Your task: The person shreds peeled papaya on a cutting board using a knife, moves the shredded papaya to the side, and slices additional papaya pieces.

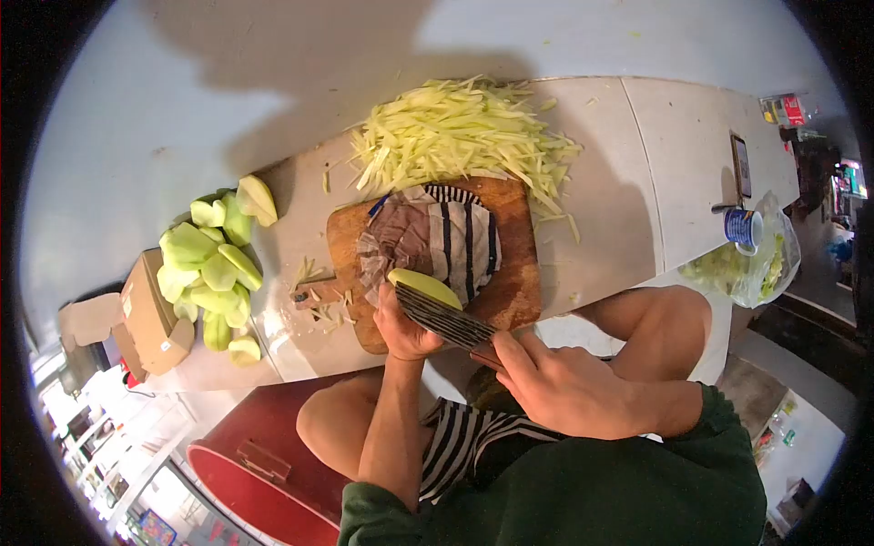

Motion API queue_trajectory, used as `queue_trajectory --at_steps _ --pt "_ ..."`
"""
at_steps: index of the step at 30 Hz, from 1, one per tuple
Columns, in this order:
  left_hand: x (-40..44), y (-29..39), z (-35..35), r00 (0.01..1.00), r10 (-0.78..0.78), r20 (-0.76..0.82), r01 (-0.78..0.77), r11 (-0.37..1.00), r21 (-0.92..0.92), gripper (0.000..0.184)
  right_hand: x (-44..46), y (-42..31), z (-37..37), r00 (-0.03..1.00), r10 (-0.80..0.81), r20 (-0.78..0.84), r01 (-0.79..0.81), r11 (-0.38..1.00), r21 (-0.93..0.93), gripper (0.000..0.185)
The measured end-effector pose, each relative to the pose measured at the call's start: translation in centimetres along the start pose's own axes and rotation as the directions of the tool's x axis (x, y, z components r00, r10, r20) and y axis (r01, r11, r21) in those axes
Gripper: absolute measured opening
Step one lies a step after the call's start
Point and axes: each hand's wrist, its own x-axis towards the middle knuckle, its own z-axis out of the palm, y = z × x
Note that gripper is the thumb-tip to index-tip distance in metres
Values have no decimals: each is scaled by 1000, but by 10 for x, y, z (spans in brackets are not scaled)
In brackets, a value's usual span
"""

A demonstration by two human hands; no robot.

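My left hand (pixel 401 329) holds a pale green fruit piece (pixel 426 288) at its near end, over a cloth bundle. My right hand (pixel 555 382) is closed round the handle of a ridged, striped blade (pixel 444 318), which lies along the near side of the piece. Beneath them, the folded cloth (pixel 446 238), part brown and part striped, rests on a wooden cutting board (pixel 523 237). Behind the board is a large heap of pale green shreds (pixel 455 132). A few shreds lie by the board's left edge.
Green fruit pieces (pixel 209 264) are piled at the left, beside a cardboard box (pixel 150 314). A red tub (pixel 273 464) stands below the table (pixel 601 136). To the right are a phone (pixel 740 166), a blue-and-white cup (pixel 743 227) and a plastic bag (pixel 774 259).
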Motion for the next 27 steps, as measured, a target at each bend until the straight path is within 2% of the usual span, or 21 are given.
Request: queue_trajectory --at_steps 6,9,13,17,19,21,25,27 --pt "-2 -6 -2 998 31 52 -29 998 -47 80 0 -9 1 1000 15 9 -14 997 -74 45" --pt "-3 -3 -2 999 51 11 -51 997 54 84 -3 -11 7 999 38 4 -38 993 -111 47" --pt "-7 -13 -2 996 -3 92 5 1000 -18 87 1 -13 5 997 68 -28 -71 991 -116 48" --pt "-11 -16 2 999 11 42 -8 999 -52 87 3 -8 9 996 81 -22 -83 989 -120 46" --pt "-8 -15 1 999 24 22 -23 998 -57 86 8 -4 10 996 89 -31 -92 992 -88 43" --pt "-5 -12 -3 994 67 88 -64 997 -35 81 13 3 16 994 94 -49 -97 994 -52 39" --pt "-5 -18 -3 986 159 52 -159 987 -11 77 35 31 35 991 71 -114 -68 997 33 28" --pt "-4 -19 -5 979 173 109 -174 985 1 74 44 54 60 985 79 -156 -70 996 60 24"
